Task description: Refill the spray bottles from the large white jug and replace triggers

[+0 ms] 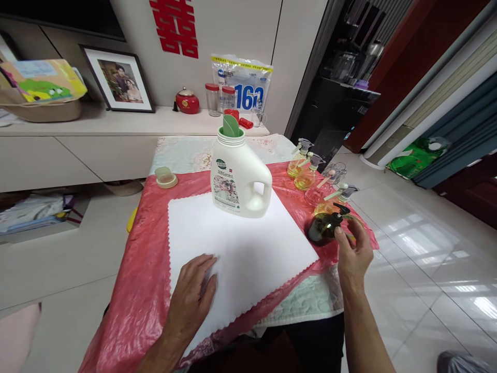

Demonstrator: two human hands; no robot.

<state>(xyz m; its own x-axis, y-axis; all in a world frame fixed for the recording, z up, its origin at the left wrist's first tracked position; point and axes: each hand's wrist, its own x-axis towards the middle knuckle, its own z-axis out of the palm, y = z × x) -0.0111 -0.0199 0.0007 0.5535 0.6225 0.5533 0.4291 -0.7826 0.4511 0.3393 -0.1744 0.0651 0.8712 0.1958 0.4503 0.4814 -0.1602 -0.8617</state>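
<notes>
My left hand [193, 295] rests with its fingers lightly bent on a white sheet with scalloped edges [248, 259], holding nothing. At the right edge of the table, my right hand [355, 251] has its thumb and bent fingers at the neck of a dark green pump bottle [321, 228] with a black pump head. A large white detergent jug [240, 176], uncapped and with a green piece in its mouth, stands upright on the far part of the sheet. A pale green cap [166, 177] sits left of the sheet.
Several clear spray bottles [305, 180], most with yellow liquid, line the table's right side. Red plastic sheeting [132, 290] covers the table. Behind it, a low cabinet [116, 123] holds a framed photo [118, 80], red-lidded jars [213, 101] and a plastic bag [243, 77].
</notes>
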